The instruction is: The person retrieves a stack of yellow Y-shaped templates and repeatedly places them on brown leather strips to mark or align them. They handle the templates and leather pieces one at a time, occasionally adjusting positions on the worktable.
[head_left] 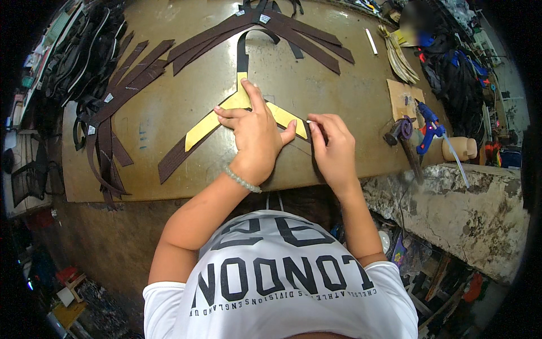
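Note:
A yellow Y-shaped template [200,129] lies on a dark brown Y-shaped strap piece [171,165], whose ends show past the template's lower edges. From its top runs a curled black strap [243,59]. My left hand [251,127] is laid over the template's middle with fingers spread, pressing it to the table. At the right arm's outer edge, my right hand [334,138] has thumb and forefinger pinched together. A tiny white spot shows at their tips, but what they hold is too small to name.
More brown strap pieces [121,101] lie at the left, and others [307,42] at the back. A white stick [371,42] and curved yellowish strips [398,56] lie at the right back. Nearer are brown cardboard [402,93], a blue glue gun [430,127] and a tape roll [466,148].

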The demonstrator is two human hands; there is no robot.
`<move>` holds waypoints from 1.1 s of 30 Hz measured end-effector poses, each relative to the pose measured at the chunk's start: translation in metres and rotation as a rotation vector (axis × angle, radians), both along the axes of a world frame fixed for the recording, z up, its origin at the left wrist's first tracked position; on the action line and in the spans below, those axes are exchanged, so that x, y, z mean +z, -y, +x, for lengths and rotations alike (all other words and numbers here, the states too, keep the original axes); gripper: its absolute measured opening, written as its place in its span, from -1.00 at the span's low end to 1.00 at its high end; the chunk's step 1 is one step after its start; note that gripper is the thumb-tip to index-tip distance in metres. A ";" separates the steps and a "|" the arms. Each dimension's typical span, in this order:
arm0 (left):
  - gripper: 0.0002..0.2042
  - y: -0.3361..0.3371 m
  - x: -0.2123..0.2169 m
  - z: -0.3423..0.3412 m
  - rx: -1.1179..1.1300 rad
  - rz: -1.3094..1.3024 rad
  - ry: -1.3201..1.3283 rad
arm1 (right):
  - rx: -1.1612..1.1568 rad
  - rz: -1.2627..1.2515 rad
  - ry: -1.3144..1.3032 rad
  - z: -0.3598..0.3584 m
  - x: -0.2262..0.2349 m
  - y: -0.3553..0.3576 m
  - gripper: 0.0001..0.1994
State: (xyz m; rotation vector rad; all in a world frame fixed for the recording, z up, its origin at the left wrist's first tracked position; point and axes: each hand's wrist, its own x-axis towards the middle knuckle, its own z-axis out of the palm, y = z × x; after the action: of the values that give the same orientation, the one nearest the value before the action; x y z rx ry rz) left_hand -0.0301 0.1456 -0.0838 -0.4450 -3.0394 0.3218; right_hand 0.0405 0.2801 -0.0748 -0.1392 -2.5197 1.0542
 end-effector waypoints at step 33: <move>0.14 0.005 0.020 -0.016 -0.117 -0.111 0.018 | 0.678 0.045 0.010 -0.164 0.004 0.013 -0.86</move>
State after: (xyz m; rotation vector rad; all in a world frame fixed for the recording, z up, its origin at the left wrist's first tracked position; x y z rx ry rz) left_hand -0.0456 0.1403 -0.0638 -0.6326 -3.0063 0.4837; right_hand -0.1232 0.2675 -0.0712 0.7735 -2.6514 1.2181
